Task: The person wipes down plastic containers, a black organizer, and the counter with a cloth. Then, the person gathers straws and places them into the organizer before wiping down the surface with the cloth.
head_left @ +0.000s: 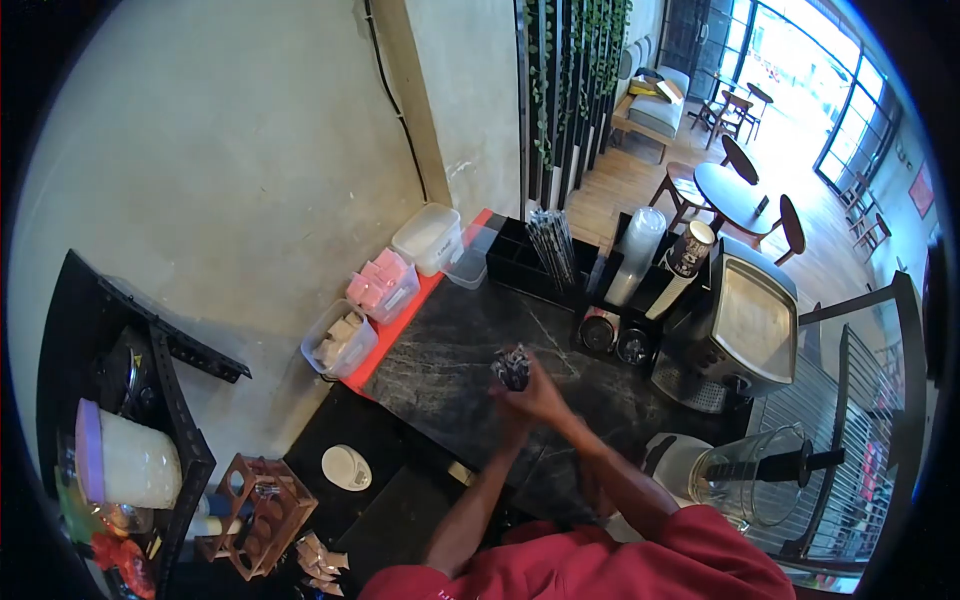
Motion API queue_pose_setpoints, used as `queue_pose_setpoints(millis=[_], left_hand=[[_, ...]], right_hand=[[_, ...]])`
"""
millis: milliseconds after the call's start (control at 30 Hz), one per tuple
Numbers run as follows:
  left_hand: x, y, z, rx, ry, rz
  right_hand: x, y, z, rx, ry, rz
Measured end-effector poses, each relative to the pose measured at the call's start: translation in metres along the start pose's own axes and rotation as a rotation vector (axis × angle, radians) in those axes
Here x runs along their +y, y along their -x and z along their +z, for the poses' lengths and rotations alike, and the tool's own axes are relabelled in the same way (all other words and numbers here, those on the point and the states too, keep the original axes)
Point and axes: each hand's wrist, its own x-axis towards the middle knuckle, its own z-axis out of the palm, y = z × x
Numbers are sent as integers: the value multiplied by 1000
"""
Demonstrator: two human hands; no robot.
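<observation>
Over the dark marbled counter (pixel 440 345), my right hand (pixel 541 394) is closed round an upright bundle of dark, thin sticks that look like wrapped straws (pixel 512 366), seen end-on from above. My left hand (pixel 508 402) is against the lower part of the same bundle; my right hand partly covers it, and its fingers are hard to make out. A similar bunch of wrapped straws (pixel 553 248) stands in a black organizer (pixel 510 262) at the back of the counter.
Tubs of pink packets (pixel 383 283) and brown packets (pixel 338 342) line the left edge. Behind on the right are plastic cups (pixel 640 245), paper cups (pixel 690 248) and an espresso machine (pixel 745 320). A blender jug (pixel 750 475) stands near right. A wooden rack (pixel 258 515) is lower left.
</observation>
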Motion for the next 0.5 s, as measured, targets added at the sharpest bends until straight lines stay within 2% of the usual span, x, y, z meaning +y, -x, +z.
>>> queue_pose_setpoints(millis=[67,133,167,200,267,333,367,400,433,500], left_hand=[[45,-6,-23,-110,204,-252],[89,-7,-52,-234,403,-511],[97,-5,-57,-292,503,-644],[90,2,-50,-293,508,-650],[69,31,-37,-190,870,-559],[62,52,-51,-177,807,-555],[58,62,-62,-167,742,-545],[52,74,-72,-172,695,-559],[46,85,-84,-177,647,-574],[43,101,-114,-215,631,-762]], right_hand=[[4,-3,-6,-43,76,86],[20,-6,-4,28,-212,175],[2,-10,-11,9,-269,211],[-28,-21,-23,-11,-325,245],[-63,-53,-43,115,-196,130],[-95,-98,-66,204,-249,-117],[-111,-120,-79,275,-133,-133],[-118,-147,-89,401,-2,-250],[-123,-173,-94,445,-7,-309],[-115,-217,-99,505,62,-428]])
